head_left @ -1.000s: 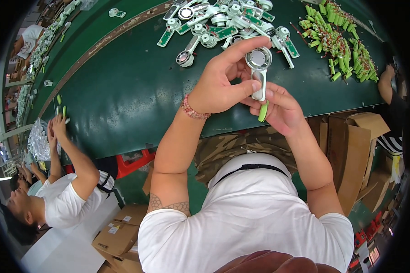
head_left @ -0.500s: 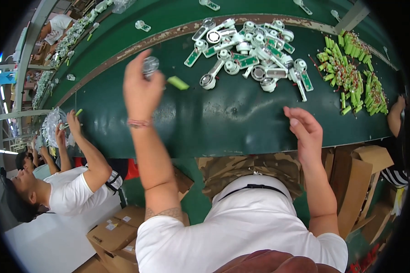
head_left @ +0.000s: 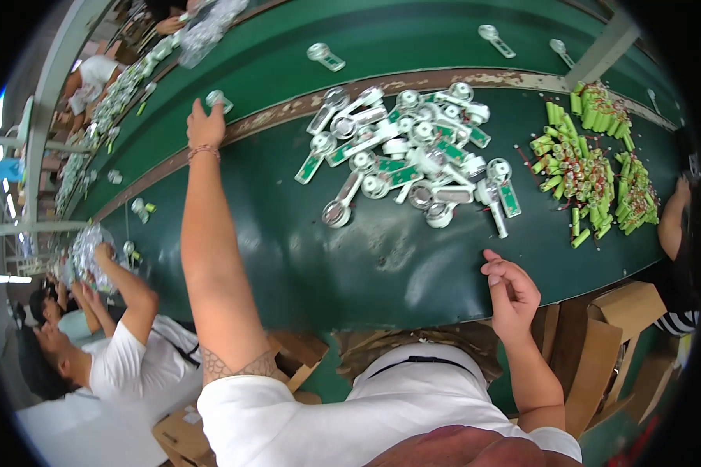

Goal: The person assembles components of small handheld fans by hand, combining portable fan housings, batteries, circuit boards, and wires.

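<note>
My left hand (head_left: 206,126) reaches far out over the rail to the green belt, its fingers apart at a small white device (head_left: 221,101) with a round clear head. Whether the fingers touch it, I cannot tell. My right hand (head_left: 516,296) hovers over the near edge of the dark green table, fingers loosely bent, with nothing visible in it. Beyond it lies a pile of white round-headed devices (head_left: 413,144) with handles, several showing green circuit boards. To the right of the pile are heaps of light green cylindrical batteries (head_left: 584,167) with red wires.
A worn brown rail (head_left: 319,101) separates table and belt (head_left: 413,47). More white devices (head_left: 325,57) lie on the belt. A metal post (head_left: 604,47) rises at the back right. A co-worker (head_left: 125,342) sits at the left; another person's arm (head_left: 674,222) is at the right edge.
My left hand has gone up and left across the rail and let go of the clear-headed piece. A device with a green battery now lies farther left. The view has tilted; my right hand stays near the edge.
</note>
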Motion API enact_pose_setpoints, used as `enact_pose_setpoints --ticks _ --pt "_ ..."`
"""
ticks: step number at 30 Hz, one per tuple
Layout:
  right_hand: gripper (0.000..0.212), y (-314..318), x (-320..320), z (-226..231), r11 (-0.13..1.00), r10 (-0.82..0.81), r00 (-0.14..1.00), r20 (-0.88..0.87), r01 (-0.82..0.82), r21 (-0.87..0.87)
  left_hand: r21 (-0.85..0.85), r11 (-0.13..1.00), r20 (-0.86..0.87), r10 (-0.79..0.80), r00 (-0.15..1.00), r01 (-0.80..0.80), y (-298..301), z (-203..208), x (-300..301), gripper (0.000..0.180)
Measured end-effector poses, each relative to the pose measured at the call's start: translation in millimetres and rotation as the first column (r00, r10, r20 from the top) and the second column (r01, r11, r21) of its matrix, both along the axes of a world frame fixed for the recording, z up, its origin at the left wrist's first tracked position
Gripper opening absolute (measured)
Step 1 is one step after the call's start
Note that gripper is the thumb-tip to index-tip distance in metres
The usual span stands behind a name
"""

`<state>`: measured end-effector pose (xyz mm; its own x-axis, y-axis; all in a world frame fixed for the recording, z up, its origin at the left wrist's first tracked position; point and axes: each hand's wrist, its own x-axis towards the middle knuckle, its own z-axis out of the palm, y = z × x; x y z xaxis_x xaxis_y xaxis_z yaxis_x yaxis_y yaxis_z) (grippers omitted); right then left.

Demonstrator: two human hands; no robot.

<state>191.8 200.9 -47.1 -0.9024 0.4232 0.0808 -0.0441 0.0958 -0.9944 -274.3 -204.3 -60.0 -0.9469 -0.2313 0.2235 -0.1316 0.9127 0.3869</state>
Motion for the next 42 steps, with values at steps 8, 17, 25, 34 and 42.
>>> enact_pose_setpoints --ticks 8,17,25,34,42 --pt "0.028 117.7 -127.0 50.6 0.939 -0.161 0.975 -0.15 0.199 0.28 0.085 0.995 0.106 -0.06 0.993 0.051 30.1 -30.8 -84.8 0.082" --pt "0.07 282.3 -361.6 -11.0 0.292 -0.461 0.874 0.154 -0.014 0.956 0.074 0.827 0.091 -0.563 0.822 0.558 191.4 -11.7 -49.3 0.075" --pt "0.063 307.8 -390.8 -25.1 0.337 -0.547 0.737 0.398 -0.241 0.91 -0.216 0.705 0.168 -0.655 0.737 0.676 248.4 19.5 -15.8 0.047" --pt "0.043 148.0 -379.3 16.2 0.353 -0.177 0.943 0.281 -0.206 0.913 -0.017 0.656 0.045 -0.753 0.656 0.754 286.3 32.3 -10.9 0.043" --pt "0.023 151.7 -340.2 38.2 0.671 -0.085 0.979 0.188 -0.083 0.737 0.376 0.544 -0.261 -0.715 0.649 0.75 248.5 104.0 130.3 0.036"
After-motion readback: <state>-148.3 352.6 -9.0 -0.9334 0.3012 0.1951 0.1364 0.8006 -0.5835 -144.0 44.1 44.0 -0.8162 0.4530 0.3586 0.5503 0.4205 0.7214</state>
